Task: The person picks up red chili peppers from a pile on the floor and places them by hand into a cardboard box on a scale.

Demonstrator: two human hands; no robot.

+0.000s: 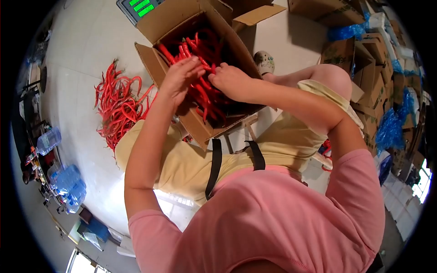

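Note:
An open cardboard box (195,123) stands between my knees with its flaps up and out. Long red chili peppers (205,93) lie inside it in a loose heap. Over the left side of the box is my left hand (182,77), its fingers stretched out above the peppers, with no pepper visibly gripped. My right hand (231,82) reaches in from the other side, fingers curled in against a red chili pepper at the middle of the heap. Its fingertips are partly hidden among the peppers.
A pile of red chili peppers (120,107) lies on the floor to the left. A scale with a green lit display (141,8) sits behind the box. Cardboard boxes (373,68) and blue plastic (391,125) are stacked at right; plastic water jugs (70,184) stand at left.

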